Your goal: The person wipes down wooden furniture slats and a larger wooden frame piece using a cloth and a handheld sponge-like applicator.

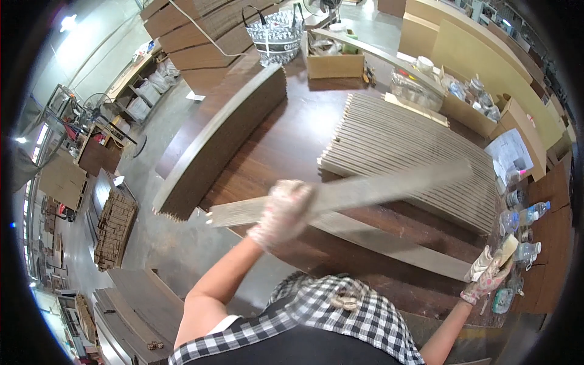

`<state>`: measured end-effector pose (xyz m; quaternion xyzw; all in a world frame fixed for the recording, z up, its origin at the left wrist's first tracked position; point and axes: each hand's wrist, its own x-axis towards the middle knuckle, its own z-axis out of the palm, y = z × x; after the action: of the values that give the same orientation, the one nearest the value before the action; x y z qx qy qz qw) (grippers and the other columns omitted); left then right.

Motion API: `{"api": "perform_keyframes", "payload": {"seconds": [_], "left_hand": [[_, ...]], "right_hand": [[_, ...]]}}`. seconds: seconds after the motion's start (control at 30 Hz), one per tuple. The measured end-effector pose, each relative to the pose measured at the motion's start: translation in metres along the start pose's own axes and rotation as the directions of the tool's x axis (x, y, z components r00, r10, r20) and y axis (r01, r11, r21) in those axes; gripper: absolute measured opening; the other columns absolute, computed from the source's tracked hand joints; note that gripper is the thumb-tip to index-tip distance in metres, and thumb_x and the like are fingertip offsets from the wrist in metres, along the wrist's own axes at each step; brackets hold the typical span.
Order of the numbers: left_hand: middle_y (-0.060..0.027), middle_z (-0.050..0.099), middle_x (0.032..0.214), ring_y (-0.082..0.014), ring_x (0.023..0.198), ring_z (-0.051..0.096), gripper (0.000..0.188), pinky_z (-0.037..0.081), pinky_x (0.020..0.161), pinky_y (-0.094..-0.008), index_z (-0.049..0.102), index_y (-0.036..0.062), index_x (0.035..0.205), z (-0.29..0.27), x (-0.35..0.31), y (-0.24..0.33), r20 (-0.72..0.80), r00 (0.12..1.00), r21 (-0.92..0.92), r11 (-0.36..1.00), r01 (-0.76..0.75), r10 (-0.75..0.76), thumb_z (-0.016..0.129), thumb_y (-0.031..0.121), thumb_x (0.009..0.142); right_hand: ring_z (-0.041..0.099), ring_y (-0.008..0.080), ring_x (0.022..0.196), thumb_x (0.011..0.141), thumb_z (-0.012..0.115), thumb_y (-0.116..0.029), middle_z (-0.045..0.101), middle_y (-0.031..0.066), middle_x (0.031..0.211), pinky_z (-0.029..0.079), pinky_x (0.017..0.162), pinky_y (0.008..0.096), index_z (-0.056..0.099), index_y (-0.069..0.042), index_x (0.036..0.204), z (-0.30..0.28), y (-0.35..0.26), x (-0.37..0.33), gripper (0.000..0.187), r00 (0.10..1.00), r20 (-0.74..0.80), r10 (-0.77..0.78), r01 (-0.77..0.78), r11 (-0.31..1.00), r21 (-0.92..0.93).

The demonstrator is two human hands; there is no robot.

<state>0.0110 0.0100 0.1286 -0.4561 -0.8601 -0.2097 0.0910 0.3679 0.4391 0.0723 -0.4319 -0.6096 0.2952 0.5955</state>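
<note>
My left hand (281, 216), in a light patterned glove, is closed around a long grey-brown wooden strip (389, 185). The strip slants across the table, blurred toward its far end, passing over a neat row of similar strips (413, 152). Below it, another strip (395, 246) lies on the dark brown table (267, 161). At that strip's right end is my right hand (488, 281), also gloved, with its fingers bent around a whitish, cloth-like thing (480, 263). A pale yellowish piece (507, 248) shows at its fingertips; its kind is unclear.
To the left, a long row of upright strips (225, 143) stands on the table. Several plastic bottles (529, 250) line the right edge. Cardboard boxes (334, 66), a patterned tote bag (274, 39) and stacked brown panels (194, 42) are farther back. Floor fans (100, 109) stand left.
</note>
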Motion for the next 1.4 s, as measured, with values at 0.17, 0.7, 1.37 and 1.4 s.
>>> {"api": "perform_keyframes", "payload": {"seconds": [0.17,0.7,1.37,1.4], "left_hand": [[-0.0188,0.061,0.111,-0.0396,0.104,0.057,0.051,0.047,0.092,-0.0468,0.064,0.0051,0.117,-0.083,-0.019,-0.14,-0.38,0.906,0.225,0.932,0.285,-0.186,0.079,0.023,0.072],[-0.018,0.064,0.112,-0.0365,0.106,0.06,0.05,0.049,0.093,-0.0448,0.068,0.0075,0.117,-0.083,-0.011,-0.303,-0.31,0.738,0.316,0.667,0.675,-0.599,0.082,0.035,0.077],[-0.0206,0.057,0.123,-0.0396,0.111,0.062,0.065,0.052,0.093,-0.046,0.06,0.0051,0.128,-0.116,-0.027,-0.302,-0.122,0.808,0.289,0.758,0.585,-0.577,0.08,0.043,0.078],[-0.0201,0.057,0.125,-0.0398,0.111,0.061,0.066,0.052,0.094,-0.0462,0.059,0.0054,0.13,-0.116,-0.026,-0.301,-0.114,0.803,0.29,0.754,0.59,-0.585,0.079,0.043,0.079]], "right_hand": [[0.06,0.0245,0.108,0.098,0.062,-0.016,0.051,0.016,0.136,0.057,0.09,0.0357,0.04,-0.004,0.148,0.069,-0.03,-0.05,0.056,0.987,0.151,0.047,-0.095,0.939,0.331],[0.058,0.0242,0.116,0.101,0.056,-0.007,0.05,0.0145,0.139,0.058,0.092,0.036,0.041,-0.002,0.146,0.116,-0.027,-0.105,0.048,0.951,0.235,0.202,-0.292,0.841,0.456],[0.056,0.0324,0.124,0.101,0.059,-0.025,0.051,0.0223,0.14,0.05,0.102,0.0419,0.037,0.0,0.15,0.105,-0.012,-0.105,0.059,0.913,0.392,0.108,-0.176,0.974,0.142],[0.055,0.0326,0.124,0.1,0.06,-0.023,0.05,0.0227,0.141,0.05,0.102,0.0418,0.036,0.0,0.15,0.108,-0.011,-0.103,0.06,0.905,0.411,0.106,-0.194,0.965,0.177]]}}
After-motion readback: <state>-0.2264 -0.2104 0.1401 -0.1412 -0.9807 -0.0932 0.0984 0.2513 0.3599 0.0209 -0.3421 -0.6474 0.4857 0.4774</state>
